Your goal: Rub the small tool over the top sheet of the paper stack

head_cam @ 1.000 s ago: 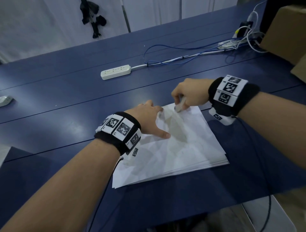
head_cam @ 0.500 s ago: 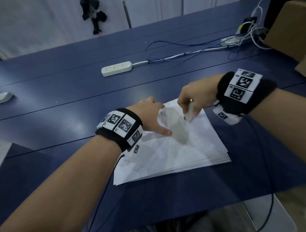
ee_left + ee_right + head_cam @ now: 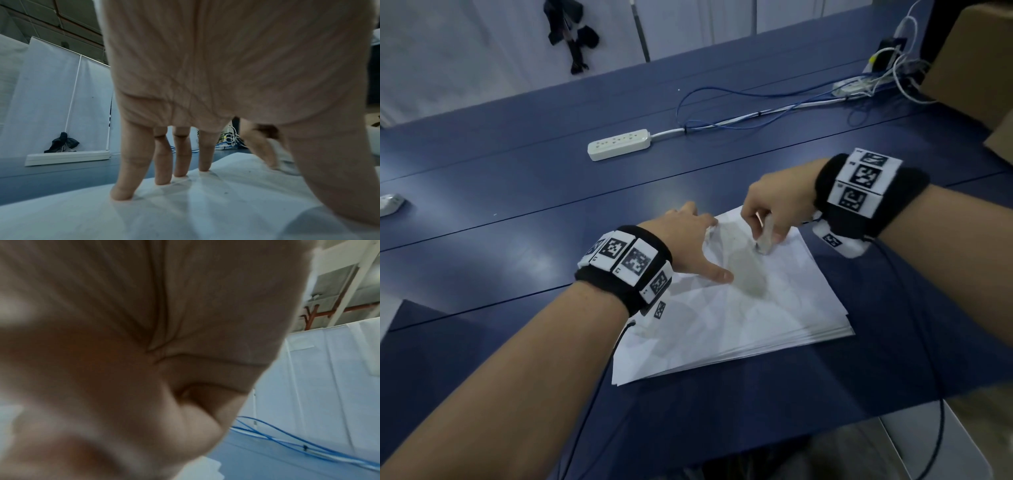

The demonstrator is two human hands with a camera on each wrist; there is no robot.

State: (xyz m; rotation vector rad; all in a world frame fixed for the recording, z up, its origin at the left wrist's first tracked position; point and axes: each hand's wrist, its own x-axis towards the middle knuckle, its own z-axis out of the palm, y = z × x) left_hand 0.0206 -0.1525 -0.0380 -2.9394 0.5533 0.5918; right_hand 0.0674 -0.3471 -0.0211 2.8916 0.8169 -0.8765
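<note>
A stack of white paper (image 3: 784, 308) lies on the dark blue table (image 3: 482, 212), its top sheet creased and marked with a grey smudge (image 3: 746, 270). My left hand (image 3: 697, 238) presses on the sheet's far left part with straight, spread fingers (image 3: 131, 172), thumb out toward me. My right hand (image 3: 767, 214) pinches a small white eraser-like block (image 3: 765, 241) whose lower end touches the paper (image 3: 205, 211) just above the smudge. The right wrist view shows only my blurred palm (image 3: 133, 353).
A white power strip (image 3: 618, 144) lies beyond the paper, with blue and white cables (image 3: 756, 106) running right to a plug cluster. A cardboard box (image 3: 976, 61) stands at the far right. A small white object (image 3: 390, 204) sits at the left edge.
My right hand has slid with the white block from the sheet's far edge down toward me, onto the smudge's upper end. The left hand has stayed pressed on the paper.
</note>
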